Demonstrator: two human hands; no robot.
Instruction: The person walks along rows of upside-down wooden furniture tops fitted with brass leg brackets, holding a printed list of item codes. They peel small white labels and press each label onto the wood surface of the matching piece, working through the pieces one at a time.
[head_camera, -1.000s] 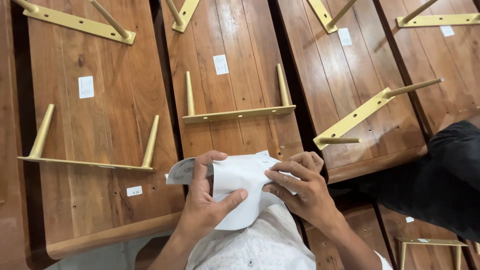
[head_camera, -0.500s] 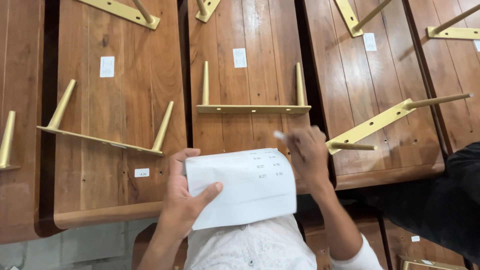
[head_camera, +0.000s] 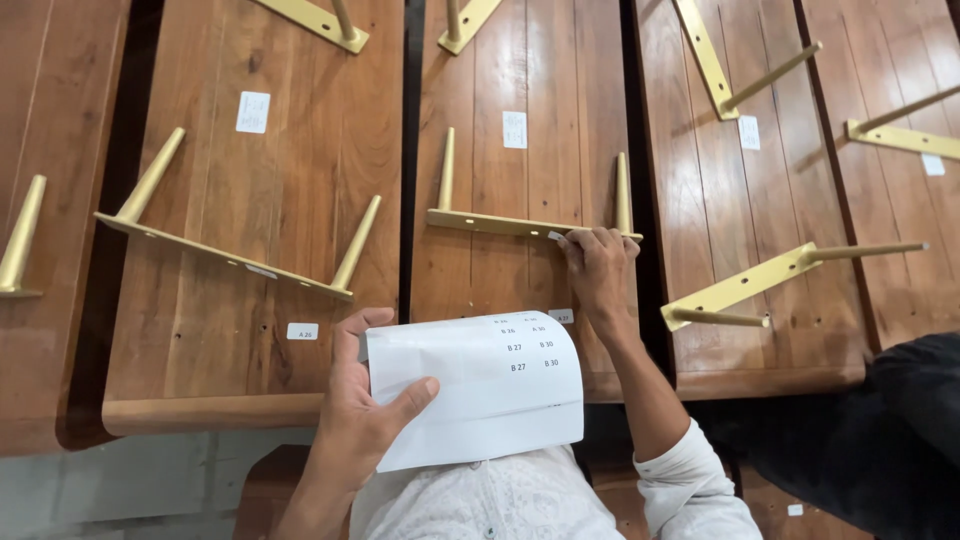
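My left hand (head_camera: 362, 408) holds a white sheet of small stickers (head_camera: 472, 388) low in the middle of the view, thumb across its front. My right hand (head_camera: 596, 268) reaches forward to the brass leg bracket (head_camera: 500, 224) on the middle wooden board (head_camera: 520, 70). A tiny white sticker (head_camera: 555, 236) is pinched at its fingertips, touching the bracket's flat bar beside the right-hand brass leg (head_camera: 622, 190). A small white label (head_camera: 562, 316) sits on the board just below that hand.
Several upturned wooden boards lie side by side, each with brass brackets and tapered legs and a white paper tag (head_camera: 253, 111). The left board (head_camera: 250, 200) carries a small label (head_camera: 302, 331). A dark-clothed person (head_camera: 890, 440) is at the lower right. Grey floor (head_camera: 150, 490) shows at the lower left.
My right hand left the sheet and moved up to the middle board's bracket with a sticker. The sheet, first bent under both hands, now lies flat in my left hand.
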